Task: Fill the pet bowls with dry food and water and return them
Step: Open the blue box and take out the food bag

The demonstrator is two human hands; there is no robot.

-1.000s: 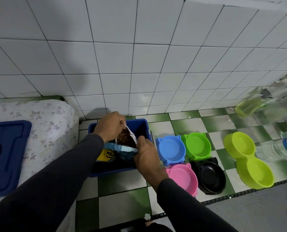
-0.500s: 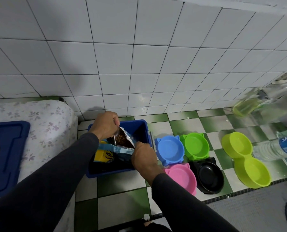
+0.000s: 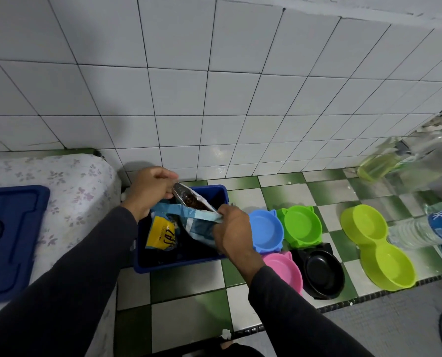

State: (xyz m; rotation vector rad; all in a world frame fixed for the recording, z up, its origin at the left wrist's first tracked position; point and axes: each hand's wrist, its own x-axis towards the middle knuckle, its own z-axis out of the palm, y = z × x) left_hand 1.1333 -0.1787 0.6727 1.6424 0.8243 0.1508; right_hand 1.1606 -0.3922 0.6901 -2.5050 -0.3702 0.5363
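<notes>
Colours on the tiled floor

Floor [image 3: 286, 194] checkered green and white; wall [image 3: 214, 99] white; bin [image 3: 214, 194] dark blue; bag [image 3: 196, 222] pale blue with yellow panel; bowls right: blue [image 3: 265, 231], green [image 3: 302, 224], pink [image 3: 283, 270], black [image 3: 322, 271]; double bowl [image 3: 377, 246] lime; left cover [image 3: 73, 191] floral.

Bare green-and-white checkered floor tiles [image 3: 189, 318] lie open in front of the blue plastic bin [image 3: 214, 194]. To its right, the blue bowl [image 3: 265, 231], lime-green bowl [image 3: 302, 225], pink bowl [image 3: 284, 271] and black bowl [image 3: 322, 275] crowd together, touching. The white tiled wall [image 3: 214, 99] closes off the far side.

"K" on water bottle [image 3: 436, 228] label
</notes>
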